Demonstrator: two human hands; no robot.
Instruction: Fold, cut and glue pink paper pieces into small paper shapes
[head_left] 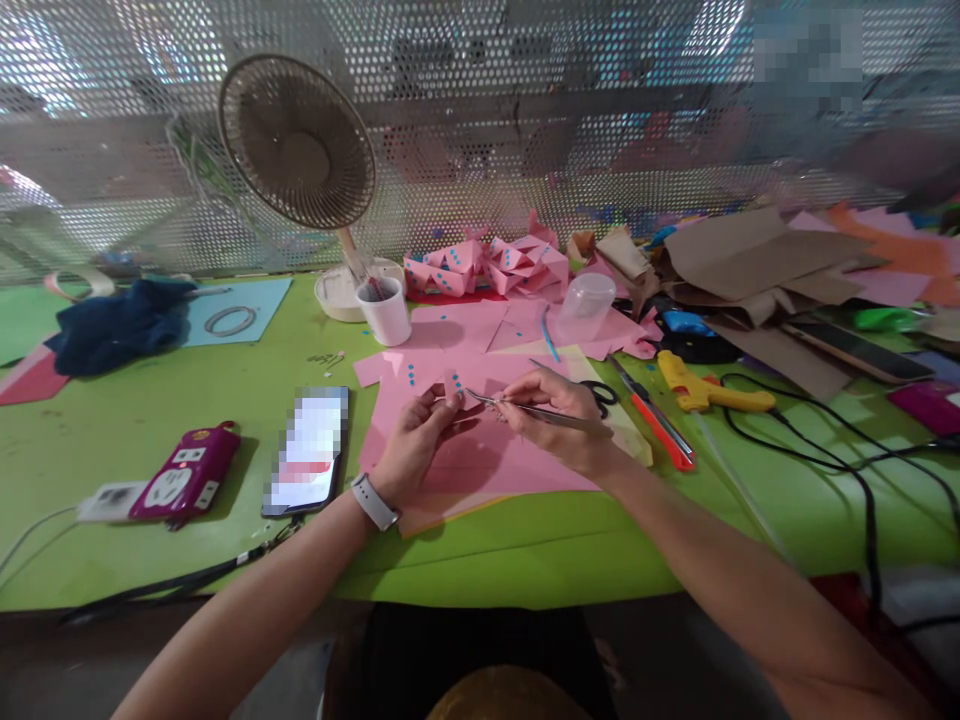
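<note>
My left hand [415, 432] pinches a small pink paper piece [452, 382] that bears a short row of blue dots. In my right hand [561, 412] is a pair of slim metal tweezers [541, 409], its fine bent tip reaching to the right edge of that piece. Both hands are over a large pink paper sheet [510, 468] on the green table. More blue dots lie on pink paper just beyond the left hand. The fingers partly cover the piece, and whether the tweezers' tip grips anything is too small to tell.
Black-handled scissors [602, 396], a red cutter knife [664, 430] and a yellow glue gun [697, 388] with black cables lie rightward. A phone [309, 450] and purple power strip [187, 477] are leftward. Behind stand a white cup [384, 315], a fan [298, 150] and folded pink paper shapes [487, 268].
</note>
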